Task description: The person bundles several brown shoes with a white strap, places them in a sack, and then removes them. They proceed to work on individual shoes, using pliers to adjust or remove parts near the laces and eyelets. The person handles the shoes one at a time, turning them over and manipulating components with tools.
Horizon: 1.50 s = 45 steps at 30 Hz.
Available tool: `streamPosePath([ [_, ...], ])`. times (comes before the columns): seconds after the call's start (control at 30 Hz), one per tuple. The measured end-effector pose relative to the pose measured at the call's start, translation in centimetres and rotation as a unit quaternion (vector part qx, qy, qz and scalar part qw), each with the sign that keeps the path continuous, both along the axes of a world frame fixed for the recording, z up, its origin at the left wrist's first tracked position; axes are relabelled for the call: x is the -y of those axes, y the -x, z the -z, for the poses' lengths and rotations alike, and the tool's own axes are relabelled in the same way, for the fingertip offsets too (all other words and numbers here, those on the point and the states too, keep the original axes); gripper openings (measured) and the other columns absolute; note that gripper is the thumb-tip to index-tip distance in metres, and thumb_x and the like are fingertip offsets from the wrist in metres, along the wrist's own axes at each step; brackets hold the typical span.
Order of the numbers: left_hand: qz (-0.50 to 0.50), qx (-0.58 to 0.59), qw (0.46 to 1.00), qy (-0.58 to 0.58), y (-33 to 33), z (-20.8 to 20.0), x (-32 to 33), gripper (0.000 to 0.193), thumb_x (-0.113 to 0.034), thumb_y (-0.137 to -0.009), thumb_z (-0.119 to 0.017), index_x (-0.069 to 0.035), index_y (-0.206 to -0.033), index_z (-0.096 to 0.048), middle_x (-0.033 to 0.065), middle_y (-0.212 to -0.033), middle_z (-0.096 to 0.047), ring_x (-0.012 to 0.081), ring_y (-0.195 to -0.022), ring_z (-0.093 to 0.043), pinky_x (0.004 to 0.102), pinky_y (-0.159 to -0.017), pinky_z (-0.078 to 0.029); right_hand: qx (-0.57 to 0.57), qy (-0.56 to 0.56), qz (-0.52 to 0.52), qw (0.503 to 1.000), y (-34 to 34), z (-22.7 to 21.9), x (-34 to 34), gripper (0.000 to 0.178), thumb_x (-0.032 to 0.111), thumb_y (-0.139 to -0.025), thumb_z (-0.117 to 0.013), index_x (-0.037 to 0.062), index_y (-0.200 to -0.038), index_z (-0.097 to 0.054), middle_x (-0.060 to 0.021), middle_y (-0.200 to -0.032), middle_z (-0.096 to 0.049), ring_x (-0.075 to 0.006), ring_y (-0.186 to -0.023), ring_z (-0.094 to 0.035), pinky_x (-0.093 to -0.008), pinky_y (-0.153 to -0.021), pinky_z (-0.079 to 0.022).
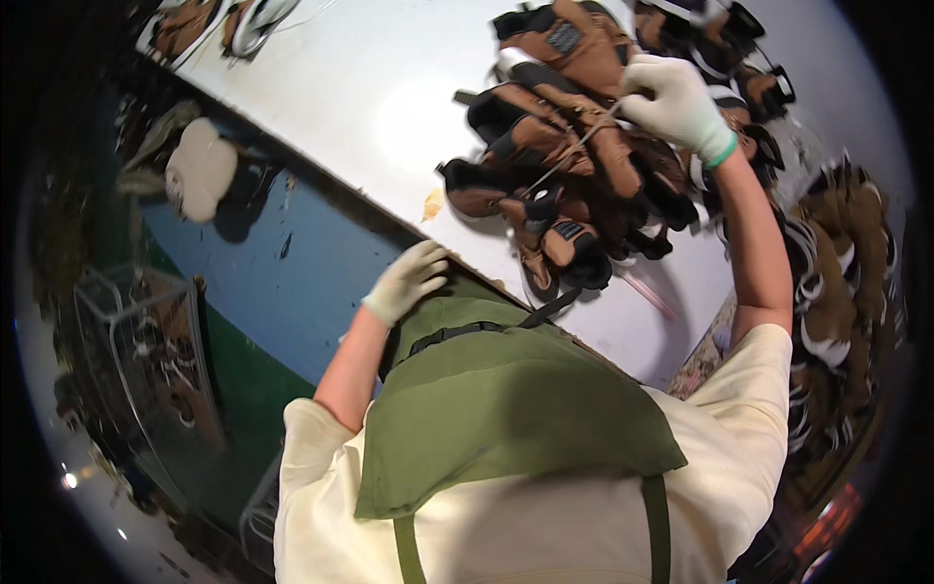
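My right hand [676, 105], in a white glove with a green cuff, is closed above a bundle of brown and black shoe uppers [603, 156] on the white table. A thin grey cord [579, 148] runs taut from its fingers down and left across the uppers. Where the cord ends among them I cannot tell. My left hand [409, 280], also gloved, rests by the table's near edge beside my green apron [506, 409]. It holds nothing, and its fingers are stretched out and slightly bent.
More shoe uppers [702, 37] lie on the far right of the white table [370, 107]. Tan ones with white edges [837, 263] are piled to my right. A cream-topped stool [201, 170] stands on the floor at left, with a wire-frame rack [146, 341] nearer me.
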<state>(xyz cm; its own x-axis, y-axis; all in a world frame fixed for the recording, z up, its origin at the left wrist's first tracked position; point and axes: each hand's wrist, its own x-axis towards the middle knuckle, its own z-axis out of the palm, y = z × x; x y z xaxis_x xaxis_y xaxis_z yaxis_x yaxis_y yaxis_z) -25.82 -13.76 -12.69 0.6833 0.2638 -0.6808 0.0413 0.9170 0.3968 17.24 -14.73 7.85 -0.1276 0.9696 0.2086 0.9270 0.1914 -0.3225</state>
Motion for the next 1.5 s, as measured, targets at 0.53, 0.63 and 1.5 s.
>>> streamPosePath([
  [0.53, 0.025, -0.069, 0.950, -0.304, -12.5, 2.5, 5.0, 0.099, -0.042, -0.073, -0.080, 0.002, -0.145, -0.027, 0.0234, -0.139, -0.043, 0.0324, -0.128, -0.044, 0.0377, -0.107, -0.036, -0.097, 0.169, 0.036, 0.980, 0.6, -2.4, -2.3, 0.020, 0.001, -0.067, -0.059, -0.0025, -0.064, -0.039, -0.0041, -0.061, -0.035, -0.0104, -0.058, -0.034, -0.0279, -0.053, -0.031],
  [0.63, -0.003, -0.133, 0.924, -0.359, -11.8, 1.2, 5.7, 0.099, -0.047, -0.069, -0.076, -0.004, -0.146, -0.030, 0.0245, -0.140, -0.042, 0.0367, -0.130, -0.042, 0.0404, -0.108, -0.036, -0.090, 0.166, 0.010, 0.982, 1.4, -3.3, -2.6, 0.020, 0.001, -0.069, -0.060, -0.0030, -0.063, -0.041, -0.0038, -0.062, -0.037, -0.0101, -0.059, -0.035, -0.0279, -0.053, -0.032],
  [1.5, -0.284, 0.097, 0.947, -0.116, -6.6, 5.0, 9.6, 0.049, -0.039, -0.098, -0.053, -0.007, -0.134, -0.043, 0.0075, -0.130, -0.054, 0.0182, -0.121, -0.052, 0.0381, -0.102, -0.043, -0.101, 0.100, -0.072, 0.987, 9.1, -4.0, -6.4, 0.011, 0.005, -0.065, -0.063, -0.0039, -0.067, -0.058, -0.0120, -0.063, -0.055, -0.0201, -0.057, -0.055, -0.0322, -0.057, -0.045],
])
